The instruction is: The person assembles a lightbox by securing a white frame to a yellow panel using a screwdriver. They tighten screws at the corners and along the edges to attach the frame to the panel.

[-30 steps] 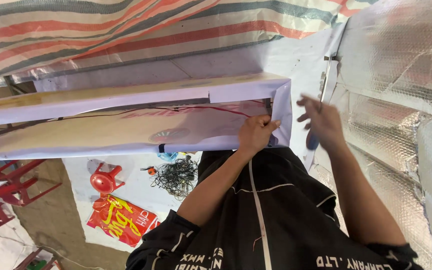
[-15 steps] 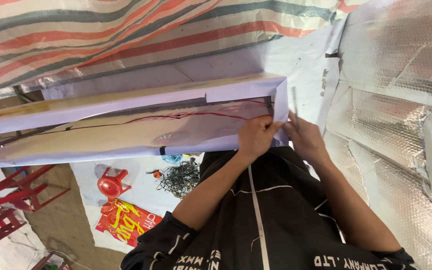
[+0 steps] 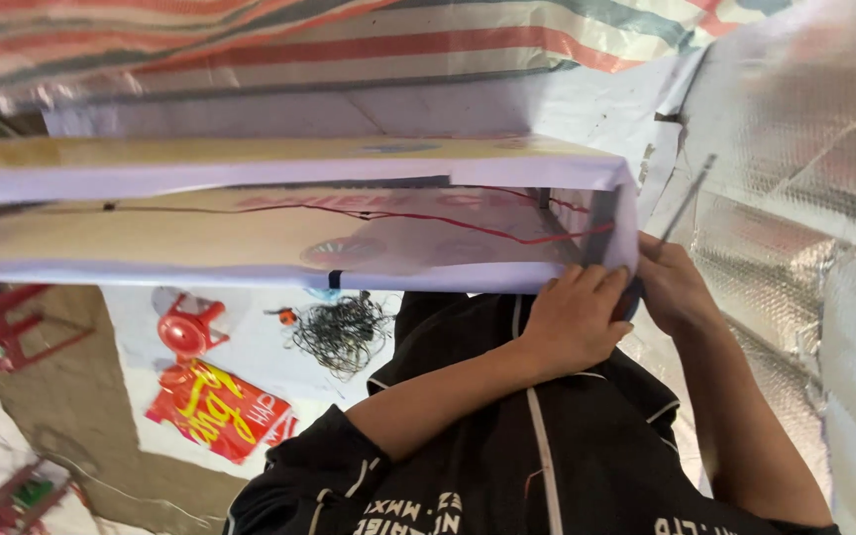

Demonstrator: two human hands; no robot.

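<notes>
Sign box (image 3: 279,248): head view; I see the long, white-wrapped frame span the picture, with a red wire (image 3: 428,220) strung inside it.
Left hand (image 3: 577,319): fingers clamped over the sign box's end corner, I judge to steady it.
Right hand (image 3: 674,287): just beside that corner, closed round a thin tool (image 3: 688,198) whose shaft runs up along the box's end face.
Below the sign box: black wire coil (image 3: 341,332), red stool (image 3: 188,327), red banner (image 3: 220,408).

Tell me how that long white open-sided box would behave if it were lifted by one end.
The box looks thin-walled and long, so it would probably sag or twist. It seems light for its size. The red wire inside lies slack and could shift.
</notes>
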